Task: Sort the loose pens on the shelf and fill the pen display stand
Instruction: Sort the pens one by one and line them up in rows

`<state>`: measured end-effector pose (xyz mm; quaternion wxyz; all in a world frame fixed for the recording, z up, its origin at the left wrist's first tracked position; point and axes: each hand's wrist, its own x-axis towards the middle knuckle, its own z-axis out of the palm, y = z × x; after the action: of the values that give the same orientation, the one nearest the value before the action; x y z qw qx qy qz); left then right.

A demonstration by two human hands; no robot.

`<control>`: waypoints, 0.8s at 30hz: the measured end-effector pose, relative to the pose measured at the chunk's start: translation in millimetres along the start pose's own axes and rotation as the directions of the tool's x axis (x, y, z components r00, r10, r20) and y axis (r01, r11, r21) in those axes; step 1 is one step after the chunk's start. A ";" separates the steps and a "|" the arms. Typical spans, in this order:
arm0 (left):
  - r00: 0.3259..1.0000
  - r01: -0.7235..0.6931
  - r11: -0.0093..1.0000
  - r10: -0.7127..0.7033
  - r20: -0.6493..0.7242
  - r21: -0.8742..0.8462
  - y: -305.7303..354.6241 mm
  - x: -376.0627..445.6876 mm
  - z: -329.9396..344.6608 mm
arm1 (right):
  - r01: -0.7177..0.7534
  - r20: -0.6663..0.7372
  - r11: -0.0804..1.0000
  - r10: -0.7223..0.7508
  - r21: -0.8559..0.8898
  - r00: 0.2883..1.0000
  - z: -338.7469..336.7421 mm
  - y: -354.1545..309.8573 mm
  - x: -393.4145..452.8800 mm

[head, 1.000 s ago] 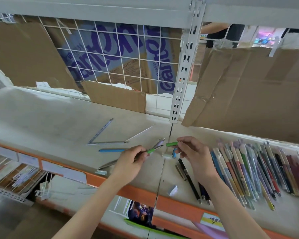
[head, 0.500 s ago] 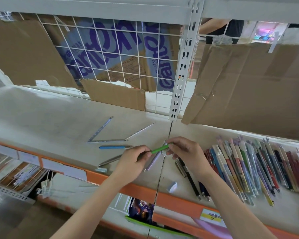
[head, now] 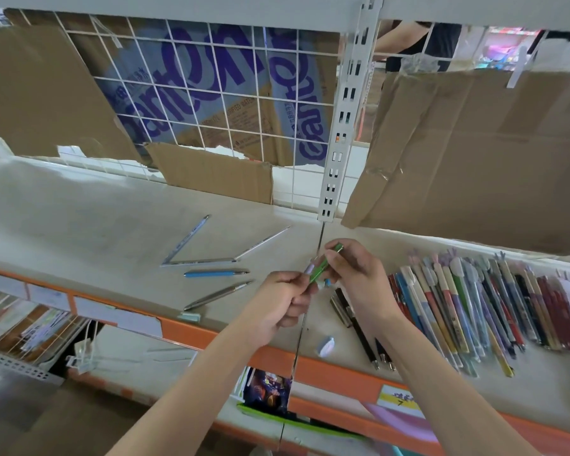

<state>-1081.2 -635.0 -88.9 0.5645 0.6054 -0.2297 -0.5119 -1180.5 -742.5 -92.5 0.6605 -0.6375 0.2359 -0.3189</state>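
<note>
Both forearms reach from 6 o'clock over the beige metal shelf (head: 79,218). The right hand (head: 359,274) and left hand (head: 277,301) each keep a curled grip pinching the slim green pen (head: 323,265), held above the shelf seam, its long axis pointing toward 1 o'clock.

Bright, even light from above leaves only faint shadows. Wide-angle distortion bends the shelf (head: 79,199) lines toward the frame edges. Lower corners look soft and slightly blurred.
</note>
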 end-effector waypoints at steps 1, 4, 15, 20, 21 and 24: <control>1.000 0.000 1.000 0.000 0.024 -0.020 0.6 1.7 2.0 | 0.009 -0.003 1.000 -0.009 -0.021 1.000 -1.9 -1.6 -0.3; 0.998 -0.055 0.991 0.051 0.037 0.126 6.1 12.1 2.0 | 0.012 -0.014 1.000 -0.012 -0.022 1.000 -7.7 -4.7 2.4; 0.883 -0.128 0.702 0.403 -0.243 0.700 -9.2 29.9 -47.0 | 0.170 0.193 0.638 -0.033 -0.751 0.981 -26.8 24.0 -6.1; 0.892 -0.128 0.552 0.427 -0.148 0.824 -24.8 27.0 -45.6 | 0.339 0.352 0.428 -0.052 -0.838 0.935 -20.4 41.2 -19.9; 0.897 -0.129 0.526 0.424 -0.128 0.841 -27.4 27.4 -43.3 | 0.341 0.362 0.374 -0.015 -0.862 0.932 -21.4 41.0 -19.4; 0.889 -0.121 0.454 0.445 -0.106 0.883 -32.0 30.8 -37.9 | 0.358 0.360 0.256 -0.041 -0.898 0.932 -25.2 36.2 -17.7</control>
<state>-1046.1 -636.1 -135.5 0.2971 0.8305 -0.4555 -0.1204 -1206.4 -747.8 -132.1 0.1262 -0.9645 0.2052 -0.1081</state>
